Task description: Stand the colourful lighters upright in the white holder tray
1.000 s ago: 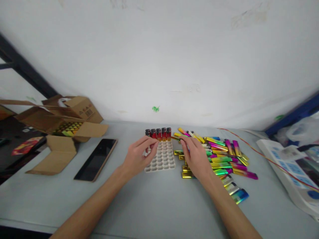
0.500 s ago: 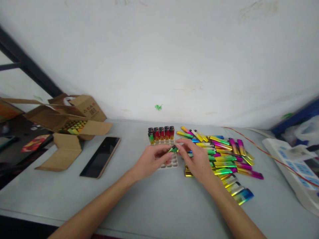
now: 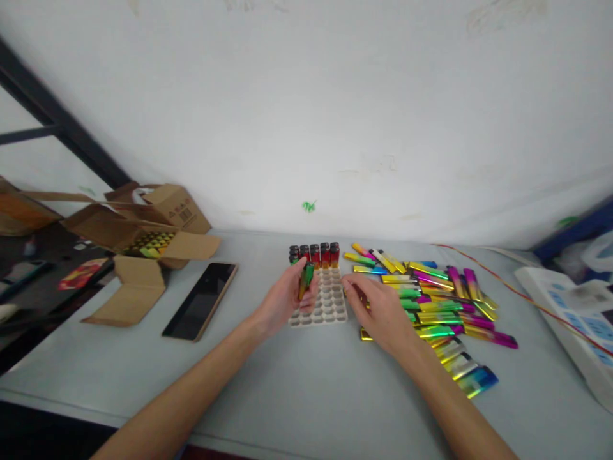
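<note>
A green lighter [image 3: 306, 280] with a dark top is gripped in my left hand [image 3: 282, 300], above the left side of a pale tray [image 3: 328, 297] with rows of small holes. Red lighters [image 3: 325, 255] with black tops stand upright along the tray's back, with a green one partly visible at the left end. To the right of the tray, my right hand [image 3: 380, 310] has thumb and fingertips brought together; what they hold, if anything, is too small to make out. It partly covers a pile of shiny multicoloured flat pieces [image 3: 438, 306].
On the left lie a black phone [image 3: 201, 300] and an open cardboard box [image 3: 131, 281] with yellow-and-dark items inside. A white power strip [image 3: 569, 319] sits at the right, crossed by a thin red wire [image 3: 507, 291]. A white wall [image 3: 306, 115] closes off the back.
My hands have moved apart. The left has drawn back left with the green lighter, now more upright; the right stays by the pile, and more of the tray shows.
</note>
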